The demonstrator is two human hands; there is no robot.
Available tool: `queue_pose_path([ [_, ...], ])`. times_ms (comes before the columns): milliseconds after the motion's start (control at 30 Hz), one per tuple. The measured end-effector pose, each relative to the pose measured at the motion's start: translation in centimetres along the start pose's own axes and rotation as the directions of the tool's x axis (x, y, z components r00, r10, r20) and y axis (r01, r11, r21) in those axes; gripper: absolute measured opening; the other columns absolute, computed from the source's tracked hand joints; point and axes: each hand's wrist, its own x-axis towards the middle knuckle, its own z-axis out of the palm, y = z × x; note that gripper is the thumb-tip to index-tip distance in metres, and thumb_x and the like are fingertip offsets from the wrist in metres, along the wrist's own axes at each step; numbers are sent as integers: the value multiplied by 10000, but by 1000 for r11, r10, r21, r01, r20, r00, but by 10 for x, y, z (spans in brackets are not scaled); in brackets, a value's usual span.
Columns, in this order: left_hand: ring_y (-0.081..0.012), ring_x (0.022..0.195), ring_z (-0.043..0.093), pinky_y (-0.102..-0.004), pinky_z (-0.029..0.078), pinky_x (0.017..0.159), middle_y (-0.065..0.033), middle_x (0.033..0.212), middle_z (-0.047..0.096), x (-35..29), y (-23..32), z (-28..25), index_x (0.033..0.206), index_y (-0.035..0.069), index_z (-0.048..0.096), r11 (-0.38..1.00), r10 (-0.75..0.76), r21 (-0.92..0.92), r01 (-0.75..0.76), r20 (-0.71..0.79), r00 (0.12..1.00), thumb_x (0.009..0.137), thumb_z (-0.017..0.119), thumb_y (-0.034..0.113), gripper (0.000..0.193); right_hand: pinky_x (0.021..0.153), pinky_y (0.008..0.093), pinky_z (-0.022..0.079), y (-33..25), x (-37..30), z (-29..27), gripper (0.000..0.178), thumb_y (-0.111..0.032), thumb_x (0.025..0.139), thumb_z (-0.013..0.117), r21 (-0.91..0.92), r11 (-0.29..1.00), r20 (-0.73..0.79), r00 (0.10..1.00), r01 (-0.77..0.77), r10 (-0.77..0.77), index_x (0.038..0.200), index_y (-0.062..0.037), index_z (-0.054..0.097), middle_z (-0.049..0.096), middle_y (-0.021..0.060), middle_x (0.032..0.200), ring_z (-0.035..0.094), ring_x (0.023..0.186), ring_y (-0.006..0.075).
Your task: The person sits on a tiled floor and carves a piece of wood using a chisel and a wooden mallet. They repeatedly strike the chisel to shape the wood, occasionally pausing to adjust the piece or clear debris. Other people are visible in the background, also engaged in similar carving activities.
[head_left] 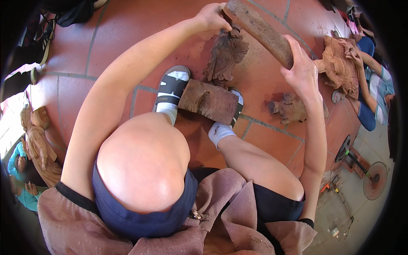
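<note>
Raised ahead of me is a long, thick brown bar with a worn face, wooden by its look [259, 32]. My right hand [302, 74] is closed round its near right end. My left hand [213, 18] is closed at its far left end, with the fingertips partly hidden behind the bar. Under the left end stands a dark carved piece with ragged, leaf-like edges [227, 57]. A rough brown block [208, 101] lies across my sandalled feet, apart from both hands. To the right, below my right wrist, a smaller carved piece [291, 108] rests on the tiles.
On the right, another person's hands [355, 57] touch a reddish-brown carved piece [340, 66]; a small round tin [338, 96] stands nearby. A fan [375, 180] is at lower right. Tall carved figures [40, 136] and another person [25, 187] are at left. Red tiles [114, 42] cover the floor.
</note>
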Motion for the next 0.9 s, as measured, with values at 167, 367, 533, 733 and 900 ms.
queue_pose_path([
  [167, -159, 706, 640, -311, 540, 579, -62, 823, 649, 12, -30, -57, 923, 93, 569, 1000, 19, 18, -17, -81, 997, 704, 769, -34, 323, 888, 407, 483, 10, -19, 27, 711, -102, 663, 715, 254, 963, -6, 995, -94, 99, 1317, -141, 441, 615, 179, 1152, 607, 1060, 356],
  [367, -176, 692, 660, -317, 567, 617, -78, 805, 651, -1, 27, -50, 974, 55, 537, 999, 25, -46, -29, -82, 996, 752, 798, 66, 343, 646, 323, 542, 31, -56, 77, 635, -113, 660, 744, 773, 381, 347, 840, -508, 417, 1214, -4, 453, 631, 133, 969, 654, 786, 222],
  [533, -156, 674, 650, -277, 524, 595, -78, 745, 674, 4, 114, -25, 861, 46, 607, 930, 38, 355, -96, 165, 986, 714, 845, 101, 285, 525, 279, 541, 48, -81, 97, 403, -49, 749, 646, 887, -193, 460, 758, -420, 462, 1110, -14, 470, 619, 94, 870, 611, 606, 143],
  [733, -150, 706, 651, -278, 528, 611, -88, 797, 690, 37, 117, -5, 878, 46, 618, 863, -123, 504, -17, 244, 962, 731, 815, 85, 248, 489, 251, 517, 52, -82, 106, 382, -129, 785, 718, 898, -93, 421, 781, -429, 461, 1063, -25, 477, 602, 58, 799, 605, 600, 114],
  [900, -171, 816, 661, -302, 542, 730, -90, 880, 692, 42, 68, -5, 916, 34, 631, 947, -86, 321, -19, 310, 947, 721, 762, -47, 248, 494, 246, 509, 41, -71, 89, 471, -158, 748, 795, 921, -106, 382, 823, -374, 421, 1075, -10, 490, 597, 51, 790, 604, 594, 110],
])
